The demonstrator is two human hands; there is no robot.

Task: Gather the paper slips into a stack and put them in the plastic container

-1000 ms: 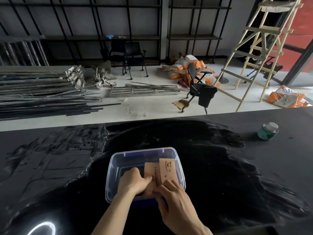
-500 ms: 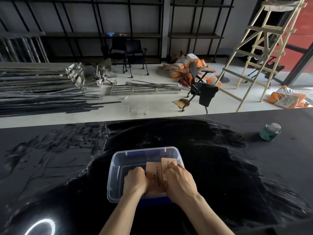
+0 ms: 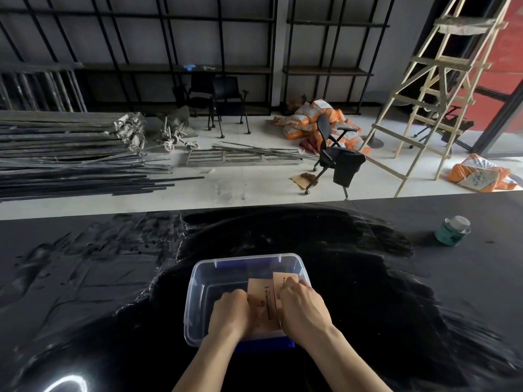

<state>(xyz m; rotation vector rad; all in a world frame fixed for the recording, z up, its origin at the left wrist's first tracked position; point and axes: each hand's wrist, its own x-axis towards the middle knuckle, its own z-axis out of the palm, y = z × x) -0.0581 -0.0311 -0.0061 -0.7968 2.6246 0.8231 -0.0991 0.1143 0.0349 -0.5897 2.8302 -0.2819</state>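
Head view: both hands sit inside the clear plastic container with the blue base (image 3: 195,295), left hand (image 3: 229,314) and right hand (image 3: 304,309) pinching the tan printed paper slips (image 3: 264,302) from either side. Slips look light and floppy, so I'd squeeze the long edges to keep them squared.

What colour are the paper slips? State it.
Light tan-brown with dark print; the paper slips show best in the head view.

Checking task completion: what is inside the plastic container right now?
Inside the plastic container: tan paper slips, pressed between the left hand and right hand. Both hands cover the slips' lower edges.
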